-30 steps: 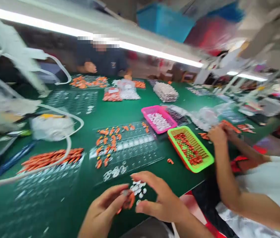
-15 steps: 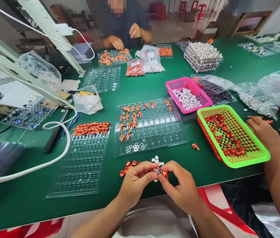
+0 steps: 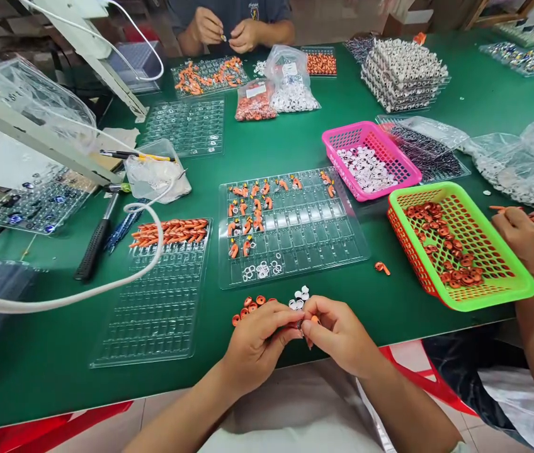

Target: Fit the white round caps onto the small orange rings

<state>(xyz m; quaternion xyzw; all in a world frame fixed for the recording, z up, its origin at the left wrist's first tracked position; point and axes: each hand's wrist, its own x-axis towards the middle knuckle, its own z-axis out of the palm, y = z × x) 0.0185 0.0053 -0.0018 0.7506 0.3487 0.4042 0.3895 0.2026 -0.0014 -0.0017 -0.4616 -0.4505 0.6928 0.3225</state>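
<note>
Two grips, left hand (image 3: 257,343) and right hand (image 3: 342,336), both a tight pinch on one small orange part (image 3: 315,319).

One head-worn camera sits close above the near edge of the green table (image 3: 276,151), facing forward and down. The clear tray (image 3: 305,245) lies mid-frame, with the table's far edge beyond it.

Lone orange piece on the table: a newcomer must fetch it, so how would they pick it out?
Start at the green table, near its front edge. Between the clear compartment tray and the green basket lies one small orange piece. Unlike the other orange pieces, it lies alone on the bare table.
</note>
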